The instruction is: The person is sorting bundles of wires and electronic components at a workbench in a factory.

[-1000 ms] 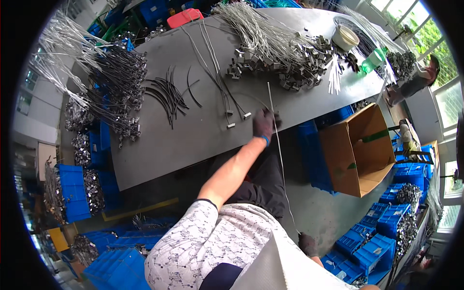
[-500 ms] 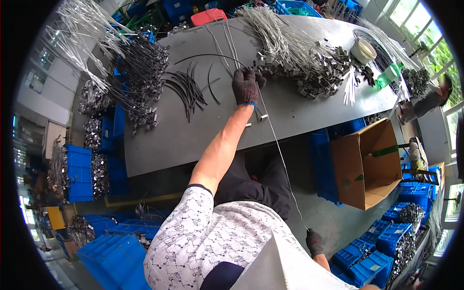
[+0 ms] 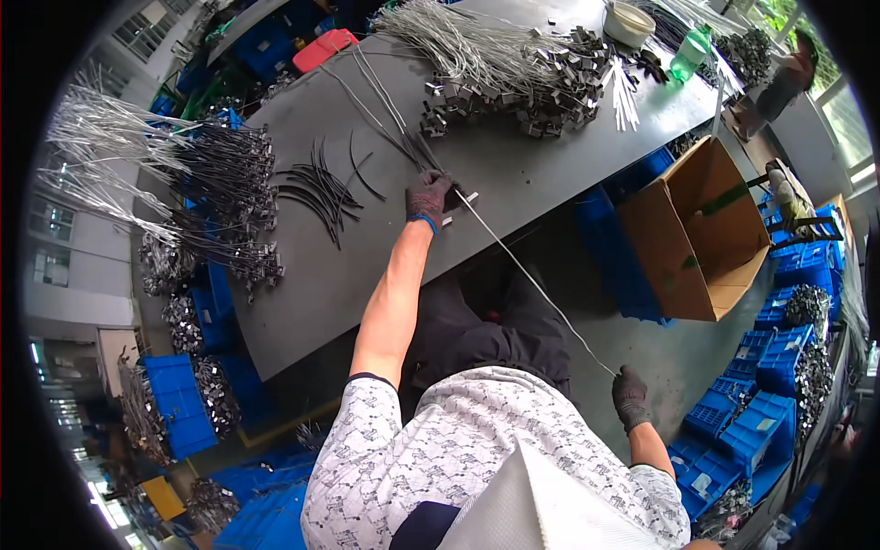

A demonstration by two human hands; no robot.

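A thin silver-grey cable runs between my gloved hands, from the table top down past its near edge. My left hand, in a dark knitted glove, is closed on it just above the table. Dark tubing and pale strands extend beyond that hand across the table. Low at the right, away from the table, my right hand is closed on the cable's other end. Beside my left hand lies a small white piece. Several loose black tubes are to its left.
A large heap of silver cables with metal ends covers the far table. Black cable bundles hang at the left. An open cardboard box stands right of the table. Blue crates are stacked at the lower right.
My view has turned, shifting the scene. My left hand is nearer the table's front edge. My right hand has come up into fuller view, still gripping the cable.
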